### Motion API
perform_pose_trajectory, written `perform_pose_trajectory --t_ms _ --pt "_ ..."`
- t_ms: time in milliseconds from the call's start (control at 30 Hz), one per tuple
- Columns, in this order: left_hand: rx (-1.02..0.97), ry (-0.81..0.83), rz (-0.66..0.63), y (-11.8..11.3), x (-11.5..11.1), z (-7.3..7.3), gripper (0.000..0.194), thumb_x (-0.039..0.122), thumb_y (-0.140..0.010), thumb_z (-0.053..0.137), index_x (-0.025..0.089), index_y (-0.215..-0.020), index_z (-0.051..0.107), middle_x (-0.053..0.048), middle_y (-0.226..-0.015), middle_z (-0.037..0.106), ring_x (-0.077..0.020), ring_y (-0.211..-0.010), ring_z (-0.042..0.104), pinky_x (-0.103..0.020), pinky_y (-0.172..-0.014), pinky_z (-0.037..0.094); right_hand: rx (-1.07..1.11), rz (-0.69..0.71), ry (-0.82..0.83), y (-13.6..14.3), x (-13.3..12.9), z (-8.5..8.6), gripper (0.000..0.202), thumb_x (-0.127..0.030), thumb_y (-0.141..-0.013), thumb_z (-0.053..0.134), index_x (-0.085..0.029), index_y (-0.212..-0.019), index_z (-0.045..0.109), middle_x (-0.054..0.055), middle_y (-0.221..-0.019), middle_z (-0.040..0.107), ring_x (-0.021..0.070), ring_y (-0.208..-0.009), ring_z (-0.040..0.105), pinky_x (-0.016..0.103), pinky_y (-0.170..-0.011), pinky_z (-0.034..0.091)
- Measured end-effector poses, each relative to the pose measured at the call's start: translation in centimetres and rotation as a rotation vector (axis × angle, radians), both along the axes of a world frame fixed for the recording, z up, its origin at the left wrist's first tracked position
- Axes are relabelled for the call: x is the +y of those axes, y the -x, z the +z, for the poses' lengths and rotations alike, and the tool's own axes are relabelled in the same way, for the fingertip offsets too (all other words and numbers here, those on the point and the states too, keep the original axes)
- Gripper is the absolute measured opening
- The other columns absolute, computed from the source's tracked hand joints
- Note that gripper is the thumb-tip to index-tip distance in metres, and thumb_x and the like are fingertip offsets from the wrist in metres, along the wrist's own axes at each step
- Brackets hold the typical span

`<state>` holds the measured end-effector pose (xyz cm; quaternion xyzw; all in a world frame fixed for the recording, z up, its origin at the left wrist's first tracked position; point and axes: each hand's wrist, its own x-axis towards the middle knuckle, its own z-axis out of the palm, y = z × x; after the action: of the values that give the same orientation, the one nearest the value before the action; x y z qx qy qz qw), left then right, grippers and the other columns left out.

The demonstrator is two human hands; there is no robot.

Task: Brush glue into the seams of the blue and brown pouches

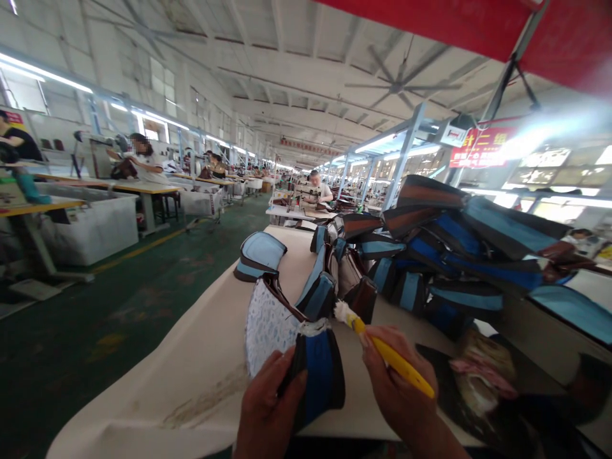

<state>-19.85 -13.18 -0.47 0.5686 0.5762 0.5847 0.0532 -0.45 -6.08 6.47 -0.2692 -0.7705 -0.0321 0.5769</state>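
My left hand [270,398] is closed on the near end of a curved shoe upper [319,366], blue and black outside with a pale blue speckled lining. White paste shows along its top edge. In my right hand [399,376] is a yellow-handled brush [394,360]. Its white, paste-coated bristles point left, a little above and to the right of the upper's coated edge, apart from it. Just beyond stand more uppers, among them a light blue and black one [262,252] and one with a brown panel [361,290].
A tall heap of blue, black and brown uppers [444,242] covers the table's right side. A paste-smeared container [482,376] sits near my right hand. The cream-covered table [201,363] ends at a green floor [143,293] on the left. Co-workers sit at sewing machines farther off.
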Motion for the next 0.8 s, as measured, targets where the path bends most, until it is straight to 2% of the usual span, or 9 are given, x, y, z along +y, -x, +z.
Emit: perform_pose_trajectory --t_ms 133,267,367,433,533,600,700,800 --pt "0.413 -0.236 0.130 -0.9 0.8 -0.4 0.031 0.015 -0.092 0.052 0.014 -0.121 0.061 -0.005 -0.082 0.065 -0.0142 -0.069 0.064 -0.022 -0.060 0.053 0.039 -0.045 0.084 -1.5 -1.6 1.9 0.014 -0.023 -0.090 0.061 -0.022 -0.104 0.063 0.005 -0.084 0.070 0.0185 -0.069 0.068 0.028 -0.056 0.055" --pt "0.712 -0.339 0.149 -2.2 1.5 -0.4 0.033 0.009 -0.090 0.048 0.008 -0.121 0.057 -0.006 -0.073 0.061 -0.0148 -0.061 0.058 -0.025 -0.055 0.050 -0.076 0.057 0.017 -1.6 -3.2 4.1 0.012 -0.018 -0.089 0.058 -0.023 -0.100 0.061 0.003 -0.079 0.069 0.0167 -0.063 0.065 0.028 -0.056 0.054" --pt "0.771 -0.378 0.158 -2.9 1.6 -0.1 0.029 0.007 -0.091 0.045 0.005 -0.118 0.057 -0.007 -0.073 0.063 -0.0158 -0.060 0.057 -0.027 -0.054 0.051 -0.300 0.097 -0.054 -1.4 -2.8 5.0 0.009 -0.015 -0.091 0.053 -0.023 -0.092 0.057 -0.001 -0.070 0.064 0.0142 -0.056 0.061 0.026 -0.054 0.051" --pt "0.793 -0.375 0.157 -3.2 1.5 0.0 0.027 0.008 -0.092 0.045 0.005 -0.116 0.057 -0.007 -0.073 0.064 -0.0163 -0.059 0.057 -0.028 -0.053 0.051 -0.390 0.065 -0.087 -1.7 -2.2 5.4 0.010 -0.014 -0.091 0.051 -0.023 -0.089 0.055 -0.001 -0.068 0.062 0.0136 -0.056 0.059 0.025 -0.053 0.048" --pt "0.807 -0.353 0.118 -3.7 1.3 -0.3 0.026 0.008 -0.092 0.044 0.005 -0.115 0.057 -0.006 -0.074 0.064 -0.0163 -0.059 0.058 -0.029 -0.052 0.051 -0.364 0.010 -0.083 -2.4 -1.7 5.8 0.008 -0.014 -0.090 0.053 -0.022 -0.089 0.055 -0.002 -0.070 0.061 0.0123 -0.057 0.057 0.024 -0.056 0.046" --pt "0.805 -0.344 0.105 -4.0 1.3 -0.5 0.026 0.009 -0.092 0.045 0.005 -0.115 0.057 -0.005 -0.074 0.064 -0.0158 -0.057 0.057 -0.029 -0.051 0.050 -0.380 0.057 -0.022 -2.6 -1.7 6.1 0.008 -0.014 -0.090 0.053 -0.022 -0.089 0.054 -0.003 -0.069 0.060 0.0115 -0.056 0.056 0.024 -0.057 0.044" --pt "0.815 -0.333 0.093 -4.3 1.3 -0.7 0.026 0.008 -0.093 0.044 0.005 -0.115 0.057 -0.005 -0.073 0.064 -0.0156 -0.056 0.056 -0.029 -0.050 0.048 -0.532 0.137 0.063 -2.6 -1.8 6.2 0.010 -0.014 -0.091 0.050 -0.022 -0.085 0.053 -0.004 -0.068 0.056 0.0119 -0.057 0.056 0.025 -0.057 0.042" --pt "0.832 -0.337 0.085 -4.3 1.3 -0.6 0.027 0.007 -0.094 0.041 0.005 -0.115 0.057 -0.005 -0.074 0.064 -0.0153 -0.058 0.057 -0.028 -0.051 0.047 -0.550 0.079 0.036 -2.5 -1.8 6.1 0.011 -0.014 -0.091 0.049 -0.022 -0.083 0.051 -0.004 -0.067 0.053 0.0123 -0.056 0.053 0.026 -0.056 0.039"
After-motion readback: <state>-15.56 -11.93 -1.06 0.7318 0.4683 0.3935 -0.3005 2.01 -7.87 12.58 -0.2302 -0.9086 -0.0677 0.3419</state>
